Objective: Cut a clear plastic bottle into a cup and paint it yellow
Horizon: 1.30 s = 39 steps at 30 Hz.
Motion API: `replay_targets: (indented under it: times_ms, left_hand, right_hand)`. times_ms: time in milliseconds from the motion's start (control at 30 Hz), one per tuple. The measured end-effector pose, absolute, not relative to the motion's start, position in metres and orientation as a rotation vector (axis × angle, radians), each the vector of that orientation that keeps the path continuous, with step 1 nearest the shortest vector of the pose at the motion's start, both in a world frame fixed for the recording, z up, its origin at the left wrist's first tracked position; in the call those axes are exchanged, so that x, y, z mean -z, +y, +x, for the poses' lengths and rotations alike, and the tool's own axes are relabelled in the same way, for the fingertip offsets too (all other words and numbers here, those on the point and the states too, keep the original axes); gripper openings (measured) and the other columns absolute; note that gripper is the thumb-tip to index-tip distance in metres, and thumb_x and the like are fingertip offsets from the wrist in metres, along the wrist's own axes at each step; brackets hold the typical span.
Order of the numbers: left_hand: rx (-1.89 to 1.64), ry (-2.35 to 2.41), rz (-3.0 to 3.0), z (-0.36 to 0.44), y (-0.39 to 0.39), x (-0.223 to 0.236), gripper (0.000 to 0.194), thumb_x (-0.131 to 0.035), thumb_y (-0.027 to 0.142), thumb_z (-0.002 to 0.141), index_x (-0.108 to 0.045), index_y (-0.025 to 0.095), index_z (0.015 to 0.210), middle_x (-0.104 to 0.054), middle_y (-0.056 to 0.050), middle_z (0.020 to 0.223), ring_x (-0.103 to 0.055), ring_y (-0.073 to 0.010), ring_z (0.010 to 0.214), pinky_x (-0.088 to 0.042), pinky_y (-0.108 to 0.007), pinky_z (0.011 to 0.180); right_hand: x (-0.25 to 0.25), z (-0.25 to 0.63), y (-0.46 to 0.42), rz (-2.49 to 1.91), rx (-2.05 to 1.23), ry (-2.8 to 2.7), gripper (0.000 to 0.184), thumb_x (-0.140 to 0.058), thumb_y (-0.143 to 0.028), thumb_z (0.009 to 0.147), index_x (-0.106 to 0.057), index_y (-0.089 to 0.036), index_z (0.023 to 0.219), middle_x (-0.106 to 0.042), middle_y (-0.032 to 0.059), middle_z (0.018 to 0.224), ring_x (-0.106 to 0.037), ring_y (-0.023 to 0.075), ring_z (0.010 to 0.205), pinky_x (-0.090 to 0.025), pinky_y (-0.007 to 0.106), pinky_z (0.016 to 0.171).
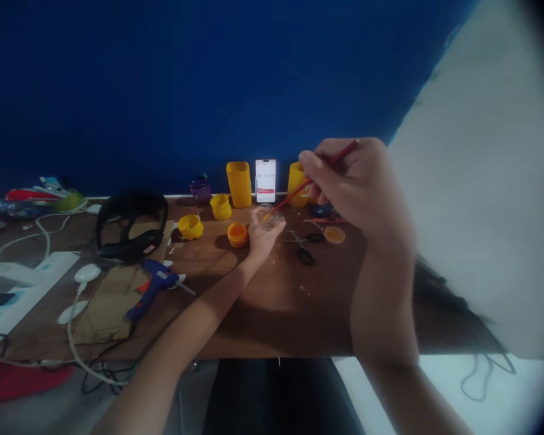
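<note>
Our right hand [344, 181] clamps the red brush [294, 193] between its fingers, tip at the clear cup [277, 219]. Our left hand [260, 234] wraps its fingers around the cup, partly hiding it; tip contact is indistinct.

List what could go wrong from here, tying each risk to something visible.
The left hand could knock the open orange jar close beside it.
The red brush in the right hand might jog the clear container that the left hand holds.
The scissors lying nearby could scratch the left hand.
</note>
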<state>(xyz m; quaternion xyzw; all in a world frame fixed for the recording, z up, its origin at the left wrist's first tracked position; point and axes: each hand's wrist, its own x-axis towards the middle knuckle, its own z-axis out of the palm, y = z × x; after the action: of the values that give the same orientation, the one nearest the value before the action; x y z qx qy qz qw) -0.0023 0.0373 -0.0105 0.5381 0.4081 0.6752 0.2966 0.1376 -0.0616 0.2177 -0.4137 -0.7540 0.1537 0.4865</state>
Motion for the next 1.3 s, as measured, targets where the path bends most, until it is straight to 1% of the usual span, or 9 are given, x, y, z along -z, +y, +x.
replay_targets:
  times_ms: [100,233,433,600,833,933,1067,1200,1300]
  left_hand:
    - [-1.806,1.128,1.477,-0.002,0.034,0.008,0.057,-0.081,0.026,0.069,-0.048,0.026,0.115,-0.063,-0.003,0.112,-0.065,-0.0161,0.102,-0.053,-0.036,0.096]
    - [-1.836,1.178,1.567,-0.001,0.027,0.002,0.052,-0.081,0.029,0.071,-0.051,0.026,0.114,-0.063,-0.003,0.110,-0.065,-0.0181,0.102,-0.052,-0.039,0.097]
    - [-1.880,1.196,1.619,0.001,0.022,-0.002,0.052,-0.082,0.030,0.071,-0.052,0.026,0.114,-0.062,-0.005,0.114,-0.063,-0.0206,0.108,-0.049,-0.043,0.102]
    - [-1.878,1.180,1.599,0.002,0.023,-0.001,0.054,-0.081,0.029,0.072,-0.050,0.025,0.117,-0.062,-0.005,0.115,-0.063,-0.0200,0.108,-0.049,-0.042,0.102]
    - [-1.894,1.160,1.616,0.002,0.023,0.000,0.054,-0.080,0.032,0.073,-0.051,0.026,0.117,-0.061,-0.005,0.118,-0.063,-0.0203,0.111,-0.049,-0.043,0.104]
    - [-1.893,1.135,1.623,0.002,0.022,0.001,0.054,-0.079,0.032,0.075,-0.051,0.027,0.121,-0.061,-0.006,0.121,-0.062,-0.0209,0.114,-0.049,-0.043,0.105]
    - [-1.898,1.109,1.612,0.003,0.020,0.001,0.058,-0.079,0.031,0.075,-0.050,0.028,0.125,-0.061,-0.006,0.123,-0.061,-0.0209,0.115,-0.049,-0.042,0.104]
    - [-1.876,1.106,1.636,0.003,0.017,0.002,0.060,-0.080,0.032,0.075,-0.049,0.029,0.126,-0.060,-0.005,0.123,-0.062,-0.0212,0.113,-0.049,-0.043,0.103]
    - [-1.866,1.139,1.670,0.002,0.017,0.002,0.060,-0.079,0.034,0.075,-0.050,0.029,0.127,-0.059,-0.006,0.125,-0.060,-0.0221,0.115,-0.048,-0.044,0.104]
  right_hand:
    - [-0.217,0.133,-0.060,-1.044,-0.275,-1.909,0.039,-0.052,-0.045,0.096,-0.056,-0.021,0.066,-0.052,0.0006,0.060,-0.049,0.0116,0.054,-0.038,0.029,0.053]
    - [-0.215,0.130,-0.057,-1.049,-0.247,-1.986,0.036,-0.050,-0.040,0.098,-0.057,-0.021,0.068,-0.050,-0.0003,0.059,-0.047,0.0107,0.053,-0.037,0.028,0.054]
    - [-0.214,0.134,-0.052,-1.052,-0.314,-1.955,0.037,-0.053,-0.045,0.096,-0.056,-0.021,0.068,-0.048,-0.0007,0.056,-0.045,0.0109,0.054,-0.040,0.028,0.057]
    - [-0.214,0.135,-0.052,-1.084,-0.282,-1.951,0.036,-0.052,-0.042,0.096,-0.057,-0.020,0.068,-0.048,-0.0002,0.056,-0.047,0.0110,0.054,-0.040,0.028,0.056]
    - [-0.213,0.134,-0.050,-1.062,-0.316,-1.985,0.035,-0.054,-0.041,0.096,-0.056,-0.021,0.068,-0.044,-0.0014,0.056,-0.045,0.0105,0.054,-0.041,0.028,0.061]
    - [-0.214,0.133,-0.050,-1.041,-0.314,-2.017,0.033,-0.056,-0.038,0.095,-0.055,-0.021,0.067,-0.044,-0.0017,0.055,-0.044,0.0109,0.054,-0.039,0.028,0.059]
    - [-0.217,0.133,-0.050,-1.104,-0.244,-2.055,0.038,-0.053,-0.034,0.096,-0.049,-0.020,0.061,-0.046,-0.0013,0.054,-0.042,0.0105,0.051,-0.033,0.028,0.052]
    - [-0.217,0.136,-0.048,-1.046,-0.347,-2.119,0.033,-0.052,-0.036,0.096,-0.055,-0.021,0.067,-0.048,-0.0023,0.055,-0.043,0.0101,0.050,-0.032,0.028,0.050]
    - [-0.216,0.138,-0.046,-1.045,-0.354,-2.126,0.027,-0.054,-0.033,0.096,-0.057,-0.022,0.072,-0.049,-0.0029,0.055,-0.043,0.0097,0.050,-0.031,0.027,0.051]
